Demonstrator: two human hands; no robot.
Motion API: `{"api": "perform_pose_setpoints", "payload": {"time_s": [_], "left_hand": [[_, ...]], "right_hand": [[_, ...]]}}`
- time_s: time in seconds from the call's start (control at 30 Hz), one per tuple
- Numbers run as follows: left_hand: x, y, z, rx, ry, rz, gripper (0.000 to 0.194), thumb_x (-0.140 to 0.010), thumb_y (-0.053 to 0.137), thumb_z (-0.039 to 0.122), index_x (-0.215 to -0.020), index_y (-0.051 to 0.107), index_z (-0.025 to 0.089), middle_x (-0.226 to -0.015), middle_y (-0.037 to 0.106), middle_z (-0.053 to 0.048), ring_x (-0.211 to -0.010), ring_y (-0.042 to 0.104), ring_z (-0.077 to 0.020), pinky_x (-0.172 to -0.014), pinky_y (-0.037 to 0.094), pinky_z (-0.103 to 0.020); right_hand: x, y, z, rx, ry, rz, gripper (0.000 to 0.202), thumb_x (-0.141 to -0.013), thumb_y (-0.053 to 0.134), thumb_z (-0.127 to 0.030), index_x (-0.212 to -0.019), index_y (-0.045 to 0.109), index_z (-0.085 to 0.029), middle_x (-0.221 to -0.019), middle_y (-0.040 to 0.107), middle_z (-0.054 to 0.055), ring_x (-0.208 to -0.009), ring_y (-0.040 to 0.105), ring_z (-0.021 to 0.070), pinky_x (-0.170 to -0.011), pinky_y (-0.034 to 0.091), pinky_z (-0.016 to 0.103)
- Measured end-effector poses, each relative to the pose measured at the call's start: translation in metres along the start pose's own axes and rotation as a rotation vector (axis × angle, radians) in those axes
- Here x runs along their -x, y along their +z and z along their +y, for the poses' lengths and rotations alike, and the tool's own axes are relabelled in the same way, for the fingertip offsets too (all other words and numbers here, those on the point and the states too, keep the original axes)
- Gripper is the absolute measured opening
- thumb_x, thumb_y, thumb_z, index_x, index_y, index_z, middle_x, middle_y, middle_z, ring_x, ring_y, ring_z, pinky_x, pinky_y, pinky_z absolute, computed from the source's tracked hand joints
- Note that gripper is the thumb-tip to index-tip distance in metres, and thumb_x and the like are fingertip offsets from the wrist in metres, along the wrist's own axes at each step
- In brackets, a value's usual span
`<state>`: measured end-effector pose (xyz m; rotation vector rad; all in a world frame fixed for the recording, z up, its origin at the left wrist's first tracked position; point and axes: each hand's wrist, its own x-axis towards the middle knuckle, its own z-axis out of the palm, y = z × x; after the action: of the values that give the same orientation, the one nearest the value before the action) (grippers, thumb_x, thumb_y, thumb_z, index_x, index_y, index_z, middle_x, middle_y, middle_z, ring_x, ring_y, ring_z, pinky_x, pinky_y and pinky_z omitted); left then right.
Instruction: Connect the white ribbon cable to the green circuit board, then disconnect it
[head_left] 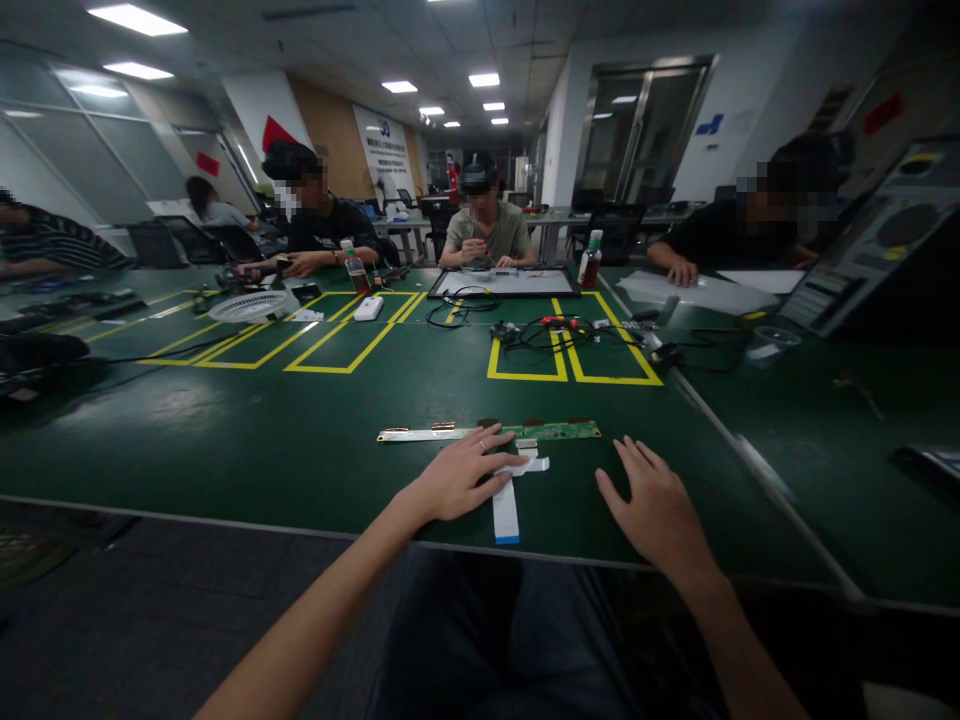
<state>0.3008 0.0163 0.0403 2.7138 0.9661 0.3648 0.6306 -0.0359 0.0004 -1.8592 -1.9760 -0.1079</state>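
So from where I'm standing, the long, thin circuit board (571, 432) is lying flat on the green table (315, 430), crosswise, right in front of the person. Left hand (465, 475) is palm down with the fingers spread, resting over a white ribbon cable (505, 508), and the fingertips reach the board's near edge. Nothing's pinched as far as I can see. The cable is folded over itself, blue-tipped end pointing at the table edge; can't tell if the other end is actually plugged into the board. Right hand (658, 508) is just lying off to the side of the board, near its right end, palm down, thumb apart, holding nothing.

Past the board there are rectangles of yellow tape (528, 377), a tangle of black cables (525, 338) and a flat panel (514, 283) in front of a co-worker (491, 235) sitting opposite. Two bottles stand around there too, and there's a computer tower (862, 240) over on the right.
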Motion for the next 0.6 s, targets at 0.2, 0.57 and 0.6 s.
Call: {"api": "perform_pose_setpoints", "payload": {"time_s": [0.2,0.57,0.6], "left_hand": [[0.020,-0.002,-0.022,-0.036,-0.111,0.041,0.050,-0.111,0.034,0.052,-0.155,0.053,0.036,-0.167,0.044,-0.004,-0.158,0.034,-0.0307,-0.128,0.030,-0.055],[0.132,-0.037,-0.129,-0.217,-0.645,0.100,0.065,-0.109,0.022,0.059,-0.159,0.050,0.028,-0.165,0.045,-0.008,-0.157,0.035,-0.0325,-0.126,0.033,-0.051],[0.146,-0.041,-0.140,-0.232,-0.687,0.098,0.067,-0.108,0.021,0.059,-0.158,0.051,0.026,-0.165,0.046,-0.009,-0.156,0.036,-0.0324,-0.125,0.034,-0.051]], "right_hand": [[0.000,-0.003,-0.003,0.008,-0.012,-0.003,0.062,-0.104,0.042,-0.050,-0.148,0.055,-0.008,-0.155,0.056,0.020,-0.148,0.046,0.0337,-0.117,0.042,0.054],[0.001,-0.004,-0.003,0.011,-0.009,-0.005,0.062,-0.105,0.041,-0.050,-0.149,0.056,-0.008,-0.155,0.055,0.020,-0.148,0.046,0.0343,-0.117,0.042,0.055],[0.001,-0.003,-0.003,0.014,-0.009,-0.007,0.062,-0.105,0.040,-0.050,-0.149,0.055,-0.008,-0.156,0.055,0.020,-0.149,0.045,0.0341,-0.117,0.043,0.055]]}}
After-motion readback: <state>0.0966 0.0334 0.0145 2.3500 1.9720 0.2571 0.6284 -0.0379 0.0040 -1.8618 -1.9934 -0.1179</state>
